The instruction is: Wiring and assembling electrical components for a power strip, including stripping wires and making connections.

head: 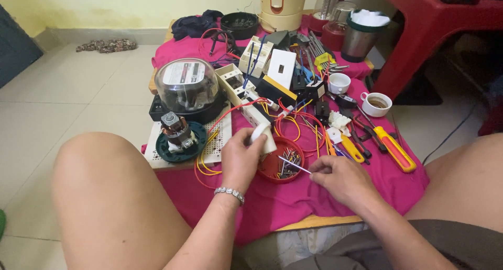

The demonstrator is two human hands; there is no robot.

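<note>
left hand point(240, 157) grips white plastic fitting point(263, 137) above red dish of screws point(280, 162). right hand point(340, 177) pinches thin screwdriver point(293, 164), tip over dish. risk: a slipping tip could scatter screws among loose wires point(293, 124).

Bare pink cloth point(293, 207) is lying open along the near edge of the low table, between the two knees, giving the left hand point(238, 160) and right hand point(340, 178) room to slide sideways. Just ahead, a red dish of screws point(280, 162) is sitting between the hands, with loops of red and yellow wire point(298, 126) sprawling behind it. Farther back the way is crowding up: a domed meter point(187, 86) and motor point(178, 131) are standing left, screwdrivers point(390, 147) and cups point(376, 103) are blocking the right.
</note>
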